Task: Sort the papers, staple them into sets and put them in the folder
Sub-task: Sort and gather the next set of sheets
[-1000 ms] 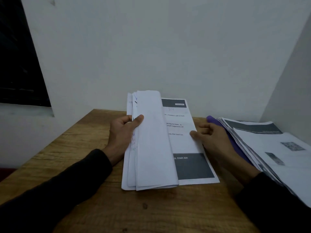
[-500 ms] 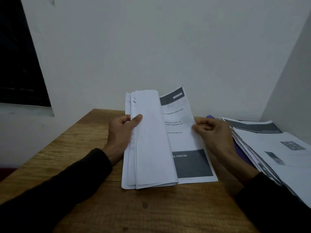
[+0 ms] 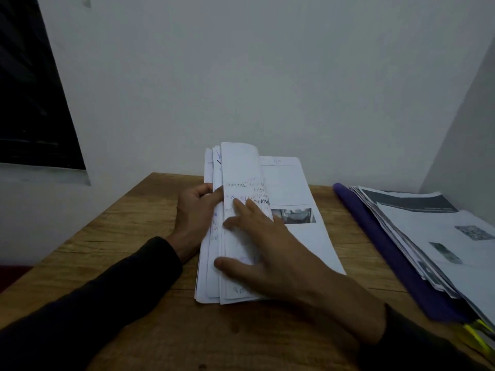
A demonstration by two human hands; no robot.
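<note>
Item one: the folded-back sheets [image 3: 241, 183] of the paper stack [image 3: 308, 236], which we are finding mid-table toward the far edge. Our left hand [image 3: 195, 212] is gripping their left side; our right hand [image 3: 267, 250] is pressing flat on top, fingers spread. Item two: the purple folder [image 3: 388, 250], which is lying along the table's [image 3: 120, 236] right edge under loose printed pages [image 3: 442, 236].

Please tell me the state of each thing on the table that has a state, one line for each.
folded-over sheets: turned back to the left, held in a curl
left hand: grips the folded-over sheets at their left edge
right hand: fingers straight, presses flat on the folded-over sheets
bottom page: lying flat, uncovered
purple folder: lying flat under a fanned pile
fanned pile: loose, spread
</note>
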